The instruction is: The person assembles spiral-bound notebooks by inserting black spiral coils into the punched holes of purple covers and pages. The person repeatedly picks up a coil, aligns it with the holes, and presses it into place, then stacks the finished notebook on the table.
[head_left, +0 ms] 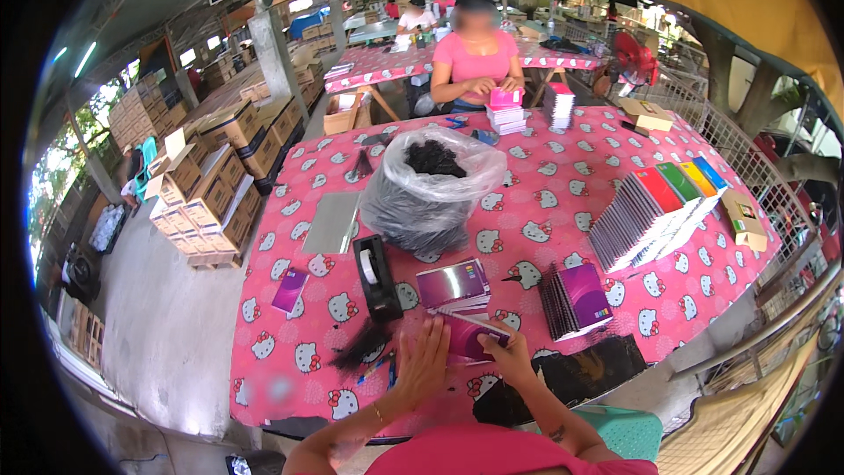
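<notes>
A purple notebook point(466, 339) lies at the table's near edge between my hands. My left hand point(424, 359) rests with fingers stretched out along its left side. With the thumb on top, my right hand point(507, 355) grips the notebook's right edge. Just beyond is a small stack of purple notebooks point(453, 283). A black tape dispenser point(378, 281) stands left of that stack. Thin black strands point(360, 347) lie in a loose bundle beside my left hand, near a few pens point(378, 369). To the right, more purple notebooks point(580, 301) with black coil edges are stacked.
A clear plastic bag point(422, 198) of black material stands mid-table, beside a grey sheet point(332, 222). Tall stacks of coloured notebooks point(646, 211) fill the right side. Across the table a person point(475, 57) handles pink notebooks point(506, 110). Cartons point(211, 202) are piled at left.
</notes>
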Tool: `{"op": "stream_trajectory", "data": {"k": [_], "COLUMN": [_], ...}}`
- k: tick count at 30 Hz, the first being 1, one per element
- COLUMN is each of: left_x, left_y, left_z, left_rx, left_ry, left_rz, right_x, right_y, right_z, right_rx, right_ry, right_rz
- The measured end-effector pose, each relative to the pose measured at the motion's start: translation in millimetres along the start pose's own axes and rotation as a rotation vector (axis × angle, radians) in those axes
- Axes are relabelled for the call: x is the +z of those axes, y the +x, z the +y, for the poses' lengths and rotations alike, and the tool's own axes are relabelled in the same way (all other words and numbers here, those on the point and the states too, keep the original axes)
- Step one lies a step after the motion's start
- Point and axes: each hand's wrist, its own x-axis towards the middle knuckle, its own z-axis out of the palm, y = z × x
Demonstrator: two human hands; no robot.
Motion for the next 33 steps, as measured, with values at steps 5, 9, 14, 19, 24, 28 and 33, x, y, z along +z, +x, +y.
{"op": "stream_trajectory", "data": {"k": [5, 9, 14, 19, 24, 28, 33], "left_x": [-34, -19, -42, -49, -38, -57, -26], "left_y": [51, -16, 44, 40, 0, 65, -9], "left_z": [-22, 5, -18, -4, 8, -3, 28], "left_rx": [-0.007, 0.109, 0.097, 0.11, 0.18, 0.107, 0.266], "left_ry": [0.009, -0.118, 0.072, 0.015, -0.103, 0.029, -0.183], "left_rz": [0.011, -0.075, 0.008, -0.093, -0.05, 0.037, 0.015], "right_x": [14, 14, 18, 12, 14, 21, 16], "right_y": [-2, -4, -3, -7, -9, -5, -15], "right_z": [-23, -25, -34, -42, -58, -39, -52], "right_rx": [-0.013, 0.067, 0.049, 0.076, 0.043, 0.038, 0.087], "right_ry": [-0.023, 0.053, 0.048, 0.001, -0.024, -0.015, 0.259], "right_rz": [-0.057, -0.063, -0.095, -0.127, -0.117, -0.113, -0.105]}}
